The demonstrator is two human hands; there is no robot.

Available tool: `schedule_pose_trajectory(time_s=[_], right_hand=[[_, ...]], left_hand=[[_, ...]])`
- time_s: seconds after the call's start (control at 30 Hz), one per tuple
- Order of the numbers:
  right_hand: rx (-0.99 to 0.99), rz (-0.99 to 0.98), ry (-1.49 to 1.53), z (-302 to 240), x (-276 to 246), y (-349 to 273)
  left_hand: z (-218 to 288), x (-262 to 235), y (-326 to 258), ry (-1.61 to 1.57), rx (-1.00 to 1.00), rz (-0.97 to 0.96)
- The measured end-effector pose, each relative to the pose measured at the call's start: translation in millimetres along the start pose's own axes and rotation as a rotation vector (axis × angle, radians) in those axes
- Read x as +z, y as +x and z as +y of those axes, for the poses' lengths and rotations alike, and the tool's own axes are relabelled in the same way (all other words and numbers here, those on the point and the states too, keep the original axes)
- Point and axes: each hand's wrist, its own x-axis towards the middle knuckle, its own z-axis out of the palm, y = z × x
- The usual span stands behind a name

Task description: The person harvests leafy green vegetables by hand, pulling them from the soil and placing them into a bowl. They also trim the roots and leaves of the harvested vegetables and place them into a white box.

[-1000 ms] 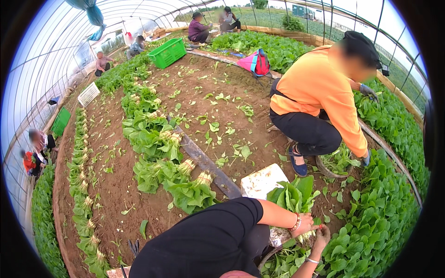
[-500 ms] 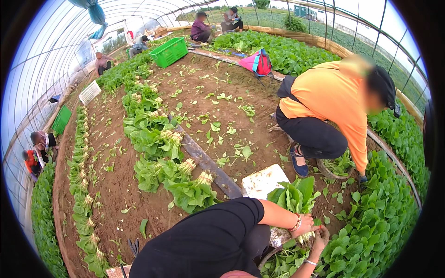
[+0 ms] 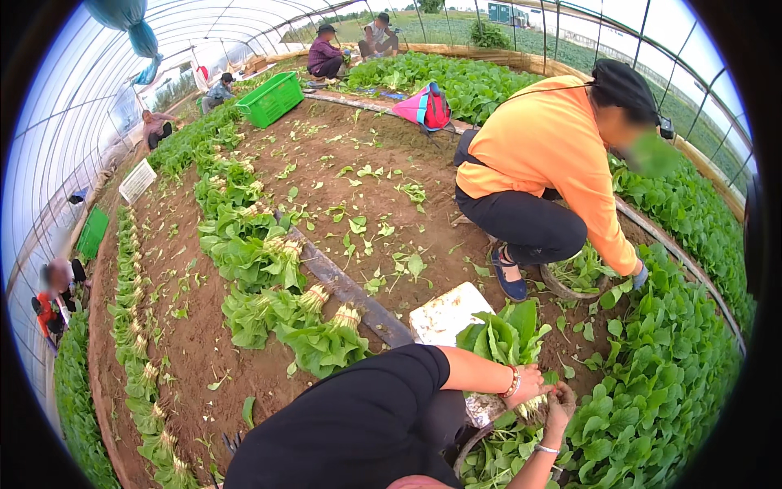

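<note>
My left hand (image 3: 528, 386), with a beaded bracelet at its wrist, is closed around a bunch of leafy greens (image 3: 507, 334). The broad leaves point away from me, and the pale stem ends (image 3: 531, 407) show below my fingers. Close beside it, my right hand (image 3: 560, 407), with a silver bangle, has its fingers pinched together by the stem side. A small green leaf (image 3: 551, 377) shows between the hands; what the right fingertips hold is too small to make out. Beneath the hands is a round container (image 3: 466, 453) with loose leaves (image 3: 498, 456).
A dirty white block (image 3: 444, 314) lies ahead. A co-worker in orange (image 3: 538, 138) crouches at right, reaching into growing greens (image 3: 652, 407). Tied bunches (image 3: 326, 342) line a plank (image 3: 350, 289). Green crates (image 3: 270, 99), a pink-blue bag (image 3: 425, 107) and other people are farther off.
The view has shifted, so the background sits farther left. My hands keep close together at the bunch. The orange-clad co-worker's head has lifted slightly.
</note>
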Motion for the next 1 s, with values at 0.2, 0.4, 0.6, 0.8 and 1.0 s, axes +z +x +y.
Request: schedule_pose_trajectory(time_s=[0.2, 0.4, 0.6, 0.8, 1.0], right_hand=[[0.014, -0.017, -0.015, -4, 1, 1], [0.021, -0.014, 0.147, -11, 3, 0], [0.056, -0.055, 0.25, -26, 18, -7], [0.065, -0.061, 0.237, -30, 18, -8], [0.091, -0.081, 0.254, -27, 15, -7]], left_hand=[[2, -2, -1, 0.009, -0.021, -0.013], [4, -8, -1, 0.026, -0.035, -0.049], [-6, 14, 5, 0.041, -0.022, 0.014], [-7, 25, 11, 0.086, -0.005, 0.081], [-7, 20, 10, 0.052, 0.002, 0.065]])
